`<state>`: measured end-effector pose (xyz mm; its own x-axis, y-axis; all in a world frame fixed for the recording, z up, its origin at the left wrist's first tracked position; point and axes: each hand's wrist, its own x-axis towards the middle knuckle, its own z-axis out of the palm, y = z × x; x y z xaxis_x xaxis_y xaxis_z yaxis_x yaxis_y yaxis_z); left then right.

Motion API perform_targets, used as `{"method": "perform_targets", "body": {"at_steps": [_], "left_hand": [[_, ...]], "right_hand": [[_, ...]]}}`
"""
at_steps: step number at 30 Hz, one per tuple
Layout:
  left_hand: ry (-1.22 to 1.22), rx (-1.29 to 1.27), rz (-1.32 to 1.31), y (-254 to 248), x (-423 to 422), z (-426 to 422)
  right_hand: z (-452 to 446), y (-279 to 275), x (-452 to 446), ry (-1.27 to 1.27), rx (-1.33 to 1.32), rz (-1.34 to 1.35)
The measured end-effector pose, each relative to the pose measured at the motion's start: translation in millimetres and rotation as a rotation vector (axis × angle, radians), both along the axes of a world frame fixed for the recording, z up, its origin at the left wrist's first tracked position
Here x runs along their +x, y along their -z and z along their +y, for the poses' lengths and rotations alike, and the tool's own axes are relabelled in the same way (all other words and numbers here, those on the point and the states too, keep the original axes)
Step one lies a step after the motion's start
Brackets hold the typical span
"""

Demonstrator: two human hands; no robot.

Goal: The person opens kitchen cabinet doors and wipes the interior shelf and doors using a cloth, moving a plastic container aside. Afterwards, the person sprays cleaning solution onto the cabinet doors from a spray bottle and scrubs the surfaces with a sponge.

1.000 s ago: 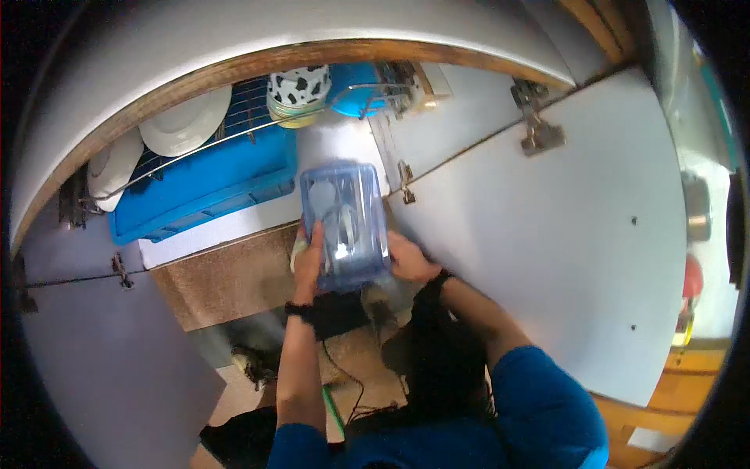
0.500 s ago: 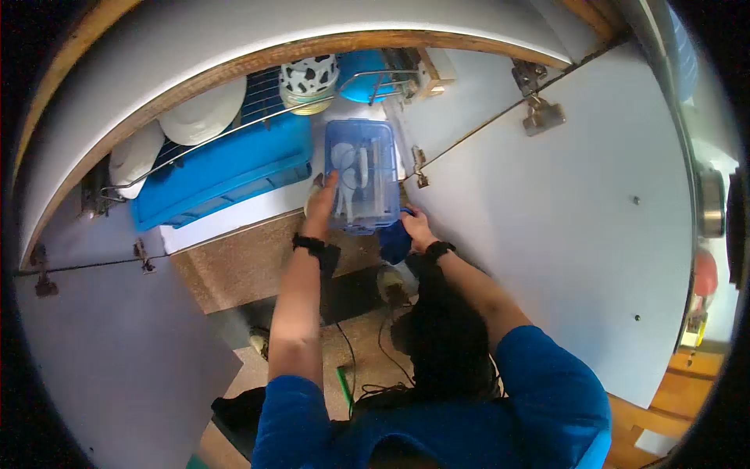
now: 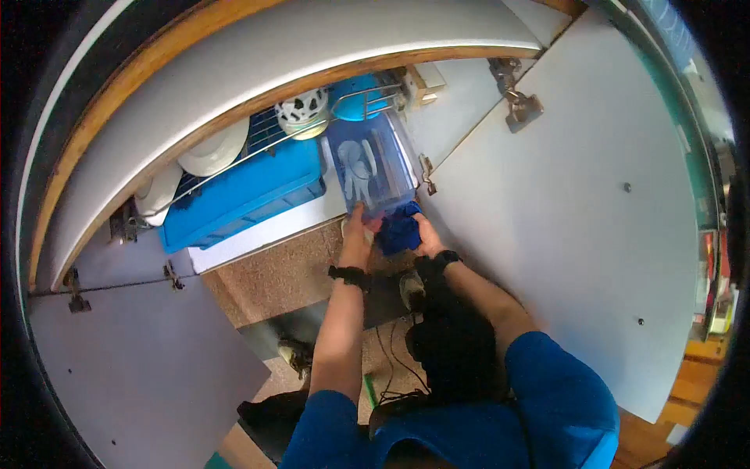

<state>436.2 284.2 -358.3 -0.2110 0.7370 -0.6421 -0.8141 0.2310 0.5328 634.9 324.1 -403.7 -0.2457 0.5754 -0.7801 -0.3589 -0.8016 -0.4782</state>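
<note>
A clear bluish plastic box (image 3: pixel 375 168) with white utensils inside stands in the open cupboard, right of a blue tray (image 3: pixel 250 199). My left hand (image 3: pixel 356 238) is at the box's near edge, close to something pale and pinkish too small to name; whether it holds anything is hidden. A dark blue cloth (image 3: pixel 400 230) hangs bunched just in front of the box, and my right hand (image 3: pixel 427 236) grips its right side.
Cupboard doors stand open at left (image 3: pixel 148 367) and right (image 3: pixel 570 211). Above the tray, a wire rack (image 3: pixel 262 139) carries white plates (image 3: pixel 219 152), a black-spotted bowl (image 3: pixel 303 109) and a blue dish (image 3: pixel 359 100). Cables (image 3: pixel 391 356) lie on the floor.
The box has moved away from me into the cupboard beside the tray. My left hand has shifted from its side to its near edge. The blue cloth has come into view at my right hand.
</note>
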Motion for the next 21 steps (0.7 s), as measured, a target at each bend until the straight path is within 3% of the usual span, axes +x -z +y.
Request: {"method": "perform_targets", "body": {"at_steps": [4, 7, 10, 15, 17, 18, 20, 21], "left_hand": [[0.013, -0.028, -0.053, 16.9, -7.0, 44.8], [0.110, 0.115, -0.040, 36.5, -22.7, 64.4], [0.142, 0.100, -0.078, 36.4, -35.0, 90.8], [0.104, 0.245, 0.005, 2.1, -25.1, 90.7], [0.141, 0.106, 0.466, -29.1, -14.0, 68.7], [0.144, 0.083, 0.466, -33.7, -8.5, 52.9], [0.466, 0.193, 0.982, -45.4, 6.0, 20.4], [0.448, 0.329, 1.223, -53.0, 20.0, 5.9]], "right_hand": [[-5.1, -14.4, -6.4, -0.067, 0.184, -0.288], [-12.1, -39.8, -7.7, -0.076, 0.203, -0.156], [-15.5, -90.6, -12.3, -0.073, 0.171, -0.067], [-10.0, -97.6, -16.6, -0.100, 0.168, -0.046], [-8.6, -85.6, -19.0, -0.053, 0.189, -0.017], [-11.8, -97.7, -22.7, -0.056, 0.166, -0.014], [-9.9, -121.7, -28.3, 0.025, 0.122, 0.093], [-4.9, -85.6, -25.5, -0.016, -0.020, 0.135]]}}
